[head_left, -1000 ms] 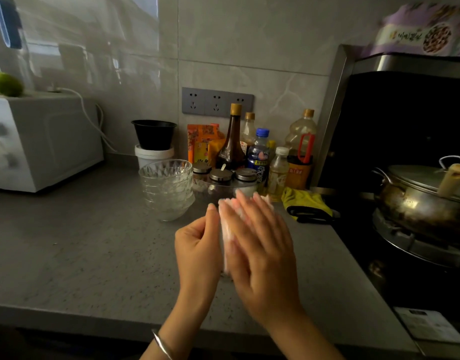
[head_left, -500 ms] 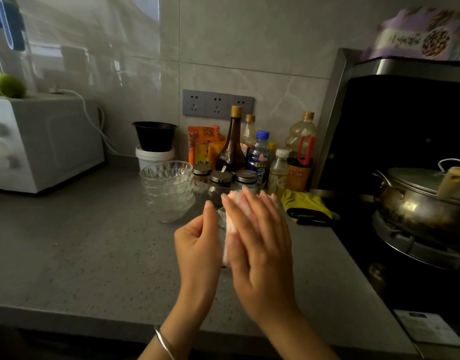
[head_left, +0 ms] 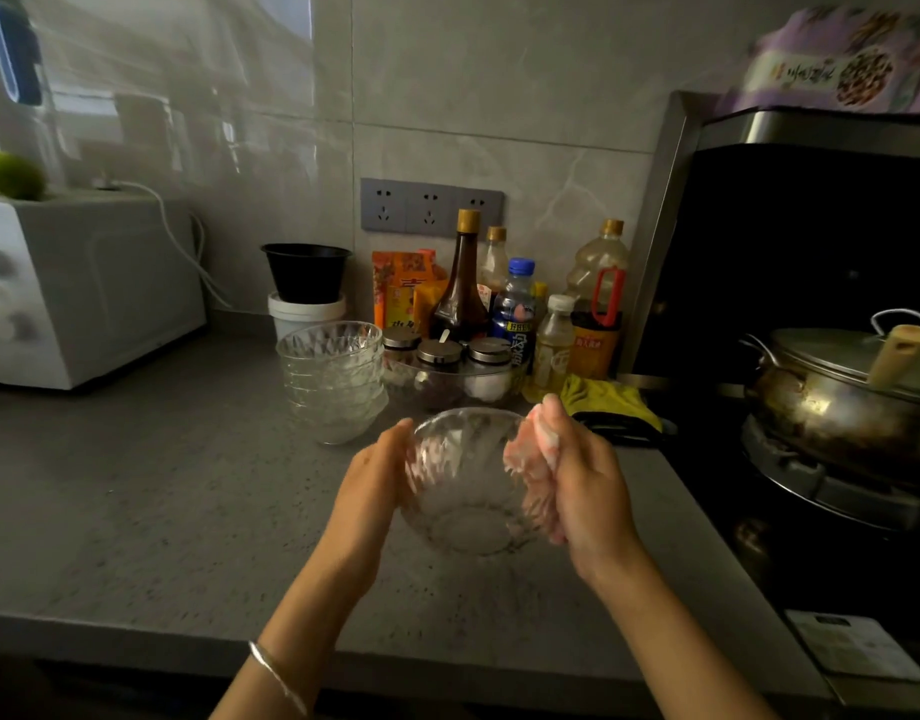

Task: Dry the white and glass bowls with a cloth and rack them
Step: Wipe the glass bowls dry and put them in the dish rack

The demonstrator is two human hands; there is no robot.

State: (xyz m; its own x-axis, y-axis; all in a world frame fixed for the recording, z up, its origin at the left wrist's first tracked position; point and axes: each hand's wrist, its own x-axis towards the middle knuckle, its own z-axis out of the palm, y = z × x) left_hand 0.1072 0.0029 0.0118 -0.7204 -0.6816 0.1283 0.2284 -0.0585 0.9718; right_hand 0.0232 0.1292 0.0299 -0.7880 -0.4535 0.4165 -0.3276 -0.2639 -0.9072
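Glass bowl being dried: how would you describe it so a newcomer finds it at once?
At the front of the grey countertop, the glass bowl is held between the left hand and the right hand, which holds a pink-and-white cloth against its side. Unlike the stack of glass bowls behind it, it is single and tipped toward the camera.

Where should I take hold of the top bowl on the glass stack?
Pinch the top bowl by its near rim, coming from above and the front. It sits nested in the others, so only the rim stands proud, and the spice jars crowd its right side.
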